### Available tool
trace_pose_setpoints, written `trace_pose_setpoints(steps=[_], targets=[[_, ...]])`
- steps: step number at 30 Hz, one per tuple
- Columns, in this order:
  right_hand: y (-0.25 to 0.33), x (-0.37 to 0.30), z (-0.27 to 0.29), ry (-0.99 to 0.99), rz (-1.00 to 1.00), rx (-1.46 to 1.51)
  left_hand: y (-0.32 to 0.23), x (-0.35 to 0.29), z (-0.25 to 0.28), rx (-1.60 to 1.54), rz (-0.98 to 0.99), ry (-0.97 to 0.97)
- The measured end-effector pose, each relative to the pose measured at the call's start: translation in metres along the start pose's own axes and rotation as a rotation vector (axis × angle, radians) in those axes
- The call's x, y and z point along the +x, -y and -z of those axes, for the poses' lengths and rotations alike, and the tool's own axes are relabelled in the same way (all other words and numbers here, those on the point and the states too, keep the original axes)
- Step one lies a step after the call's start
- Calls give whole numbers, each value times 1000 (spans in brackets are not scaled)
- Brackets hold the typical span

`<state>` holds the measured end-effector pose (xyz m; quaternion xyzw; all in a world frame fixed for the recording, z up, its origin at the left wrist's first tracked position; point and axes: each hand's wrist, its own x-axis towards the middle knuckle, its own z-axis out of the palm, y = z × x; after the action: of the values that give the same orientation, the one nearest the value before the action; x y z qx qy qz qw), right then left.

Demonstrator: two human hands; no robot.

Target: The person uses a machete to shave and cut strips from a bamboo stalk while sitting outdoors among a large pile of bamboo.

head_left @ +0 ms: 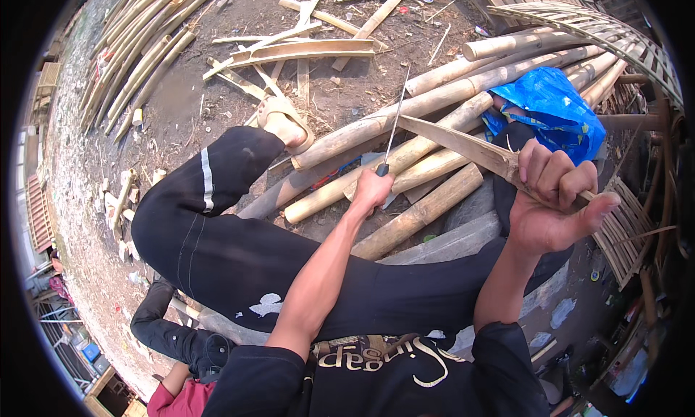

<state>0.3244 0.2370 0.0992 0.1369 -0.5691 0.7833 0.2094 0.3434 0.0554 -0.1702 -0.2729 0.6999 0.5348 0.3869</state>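
Note:
My left hand (373, 191) is closed round the dark handle of a long knife (395, 127), its thin blade pointing up and away from me. A split bamboo strip (463, 146) runs from my right hand (552, 200) toward the blade. The strip's far end meets or passes close by the blade; I cannot tell whether they touch. My right fingers curl over the strip, with the thumb sticking out to the right. Below both hands lie several thick bamboo poles (420, 213), beside my outstretched leg in black trousers (239, 265).
A blue plastic bag (554, 109) rests on the poles at the right. Split bamboo pieces (311, 49) are scattered ahead, and a stack of long bamboo (141, 48) lies far left. Slatted bamboo panels (601, 33) stand at the right. Another person's dark-clothed leg (177, 330) shows lower left.

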Motion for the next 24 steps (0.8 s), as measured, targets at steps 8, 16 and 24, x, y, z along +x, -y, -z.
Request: trace_pose_setpoints(steps=[8, 16, 24], targets=[[4, 4, 5, -24, -38, -47, 3, 1, -14, 218, -238, -182], [3, 1, 10, -117, -35, 2, 4, 3, -19, 16, -163, -138], [-43, 11, -2, -19, -196, -96, 26, 15, -18, 122, -103, -159]])
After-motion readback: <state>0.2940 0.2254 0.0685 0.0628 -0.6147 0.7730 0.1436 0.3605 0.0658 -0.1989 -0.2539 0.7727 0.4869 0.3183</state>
